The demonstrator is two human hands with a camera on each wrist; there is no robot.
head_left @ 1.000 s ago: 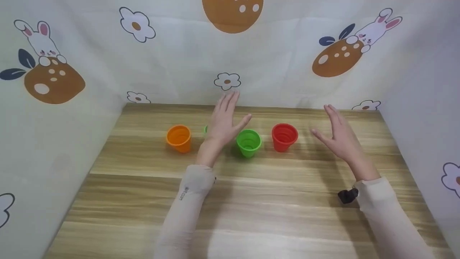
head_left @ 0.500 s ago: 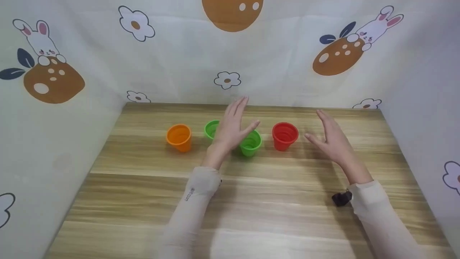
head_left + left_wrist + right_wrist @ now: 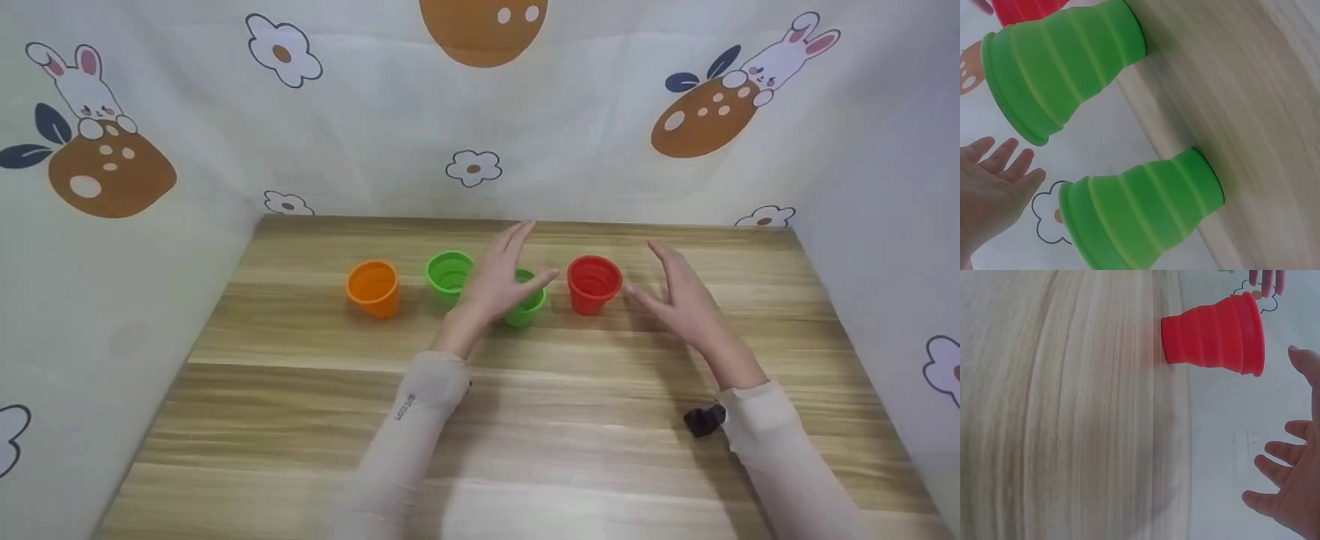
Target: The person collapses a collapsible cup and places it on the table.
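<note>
Four collapsible-looking cups stand upright in a row: an orange cup [image 3: 373,291], a green cup [image 3: 448,274], a second green cup [image 3: 523,313] and a red cup [image 3: 592,289]. My left hand [image 3: 493,283] hovers over the two green cups, partly covering both from above, its fingers extended and thumb spread. The left wrist view shows that hand [image 3: 996,191] apart from the ribbed sides of the green cups. Just right of the red cup, my right hand [image 3: 684,306] is held with fingers extended and thumb toward the rim. A gap separates the hand [image 3: 1297,472] from the cup in the right wrist view.
The cups are on a wood-grain table [image 3: 300,420]. A pale cloth backdrop [image 3: 375,127] with rabbit and flower prints rises behind the table and at both sides. A small black device [image 3: 704,421] sits at the right cuff.
The left hand has drifted right and slightly nearer, uncovering the left green cup and covering more of the other. The right hand has shifted left toward the red cup. The cups have stayed put.
</note>
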